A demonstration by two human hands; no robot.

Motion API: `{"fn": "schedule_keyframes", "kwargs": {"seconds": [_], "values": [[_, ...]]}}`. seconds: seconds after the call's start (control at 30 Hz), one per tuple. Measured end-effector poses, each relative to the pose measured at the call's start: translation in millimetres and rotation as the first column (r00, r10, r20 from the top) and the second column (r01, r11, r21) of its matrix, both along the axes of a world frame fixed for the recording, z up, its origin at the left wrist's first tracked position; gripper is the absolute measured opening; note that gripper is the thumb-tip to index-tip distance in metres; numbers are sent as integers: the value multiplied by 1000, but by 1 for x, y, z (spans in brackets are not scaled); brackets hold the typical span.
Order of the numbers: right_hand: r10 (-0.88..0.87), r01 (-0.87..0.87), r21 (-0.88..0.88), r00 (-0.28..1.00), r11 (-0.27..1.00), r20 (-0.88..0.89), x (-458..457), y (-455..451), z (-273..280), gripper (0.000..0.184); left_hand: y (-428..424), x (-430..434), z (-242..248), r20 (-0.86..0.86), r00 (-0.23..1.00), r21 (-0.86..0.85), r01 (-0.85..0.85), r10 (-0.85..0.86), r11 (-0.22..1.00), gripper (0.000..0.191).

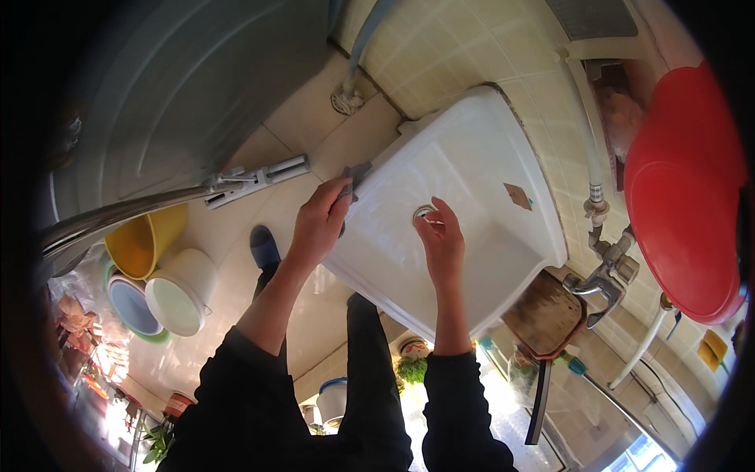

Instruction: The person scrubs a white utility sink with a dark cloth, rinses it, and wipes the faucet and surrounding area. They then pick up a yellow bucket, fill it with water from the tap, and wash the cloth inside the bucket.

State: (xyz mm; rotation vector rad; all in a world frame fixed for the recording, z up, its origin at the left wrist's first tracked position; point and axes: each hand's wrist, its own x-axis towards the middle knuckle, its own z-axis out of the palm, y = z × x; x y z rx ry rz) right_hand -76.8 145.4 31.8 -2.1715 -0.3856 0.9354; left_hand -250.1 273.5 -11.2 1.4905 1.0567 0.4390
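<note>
A white ceramic sink (472, 171) lies before me, set against the tiled wall. My left hand (321, 221) grips a dark grey cloth (357, 174) at the sink's left rim. Over the basin, my right hand (441, 236) has its thumb and fingers curled in front of the round drain (422, 211), which they partly hide. Whether a small piece sits between those fingers is too hard to make out. A brown patch (517, 196) shows on the basin's right wall.
A metal faucet (607, 271) and a red plastic basin (678, 206) are on the right wall. To the left stand a mop with a metal handle (147, 215), a yellow bucket (168, 233) and a white bucket (197, 283). A grey appliance (194, 76) fills the upper left.
</note>
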Motion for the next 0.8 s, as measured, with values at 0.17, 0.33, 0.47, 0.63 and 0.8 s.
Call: {"fn": "schedule_keyframes", "kwargs": {"seconds": [0.17,0.33,0.47,0.63,0.8], "values": [[75,-45,139,973,989,-216,-9,57,-36,42,-16,-17,3,-64,995,200,86,-74,976,33],[133,18,348,906,937,-403,1,-16,-17,14,-38,-44,8,-104,991,316,118,-89,941,39],[47,15,124,873,992,-486,18,-135,53,9,-48,-53,8,-124,988,363,131,-91,923,40],[-423,389,-203,643,899,-639,-29,-260,139,15,-60,-68,14,-306,921,558,378,-241,739,34],[133,2,-537,968,843,212,-111,-299,187,49,-107,-89,52,-74,599,347,765,-798,542,27]]}}
